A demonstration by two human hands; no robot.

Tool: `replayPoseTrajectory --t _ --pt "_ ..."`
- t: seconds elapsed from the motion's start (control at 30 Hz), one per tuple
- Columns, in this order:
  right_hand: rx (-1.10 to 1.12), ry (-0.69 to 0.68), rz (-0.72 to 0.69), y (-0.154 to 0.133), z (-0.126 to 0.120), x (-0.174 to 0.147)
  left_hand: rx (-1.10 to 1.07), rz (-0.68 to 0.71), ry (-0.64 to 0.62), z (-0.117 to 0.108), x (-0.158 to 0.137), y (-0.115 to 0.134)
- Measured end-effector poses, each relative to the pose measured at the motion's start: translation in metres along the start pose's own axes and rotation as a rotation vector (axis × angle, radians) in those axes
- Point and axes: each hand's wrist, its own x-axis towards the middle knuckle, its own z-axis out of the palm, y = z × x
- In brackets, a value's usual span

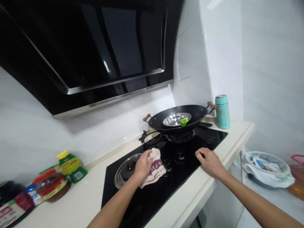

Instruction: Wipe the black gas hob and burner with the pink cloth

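Observation:
My left hand (143, 166) grips a pale pink cloth (155, 177) with a dark purple patch, held against the black glass stove top (152, 202). Just left of it is the left burner (127, 169) with its metal ring. Close to the cloth on the right are the control knobs (180, 154). My right hand (210, 161) rests at the front right edge of the stove, its fingers curled, and whatever may be inside them is hidden. Behind both hands a black wok (163, 115) with wooden handles sits over the right burner, holding a shiny metal dish (174, 118) and a bright green item (184, 122).
A range hood (118, 47) hangs low above the stove. At the right end of the counter stands a turquoise bottle (222, 112). A green bottle with a yellow cap (71, 166) and several jars line the left side. A lined bin (268, 167) is at the lower right.

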Motion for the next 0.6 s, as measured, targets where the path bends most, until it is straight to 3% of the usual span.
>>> replayPoseTrajectory --t 0.17,0.3,0.47,0.6 --pt "0.050 0.024 0.010 -0.002 0.001 0.001 -0.014 0.074 -0.071 0.032 0.074 0.032" --pt "0.064 0.025 0.027 0.000 0.001 0.002 0.002 0.083 -0.182 0.052 0.102 0.044" --pt "0.080 0.022 0.052 0.003 -0.002 0.002 0.024 0.044 -0.236 0.063 0.092 0.035" --pt "0.053 0.006 0.067 0.004 -0.002 0.000 0.064 0.029 -0.227 0.050 0.060 0.027"
